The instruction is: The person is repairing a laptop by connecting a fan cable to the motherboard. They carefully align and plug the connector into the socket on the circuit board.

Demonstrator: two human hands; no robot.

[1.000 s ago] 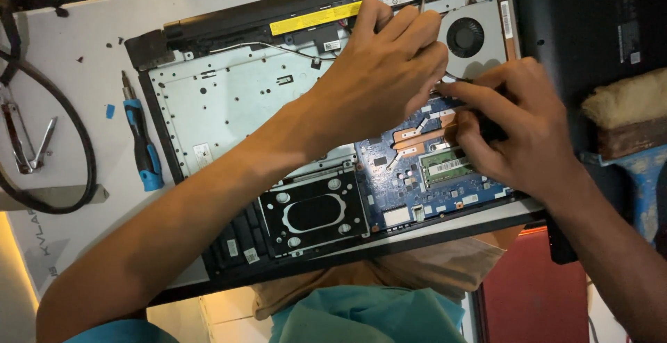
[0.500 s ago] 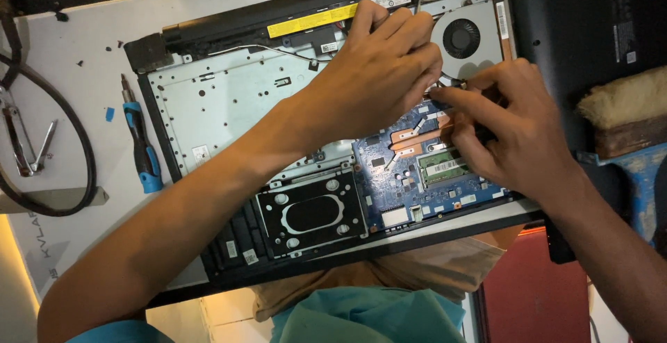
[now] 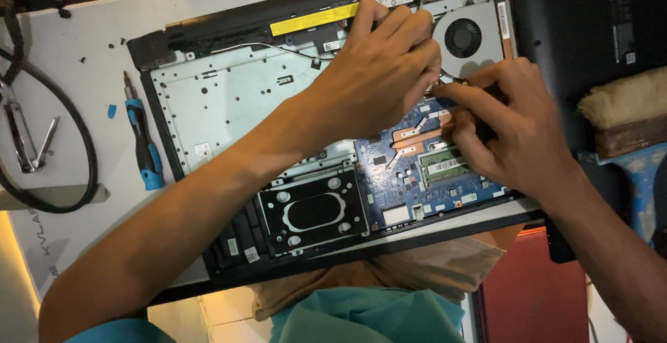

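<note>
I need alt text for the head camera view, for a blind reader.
Two bare hands, left hand and right hand, work together on the blue circuit board of an opened black laptop, beside its round cooling fan. A blue-handled screwdriver lies left on the white table.

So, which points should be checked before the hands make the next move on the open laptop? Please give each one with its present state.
1. Left hand steadies the laptop near the fan: ok.
2. Right hand fingertips at the spot beside the fan: ok.
3. What the right fingers pinch: cannot tell, hidden.
4. Screwdriver lies on the table, apart from both hands: ok.
5. Copper heat pipes visible and uncovered: ok.
</note>
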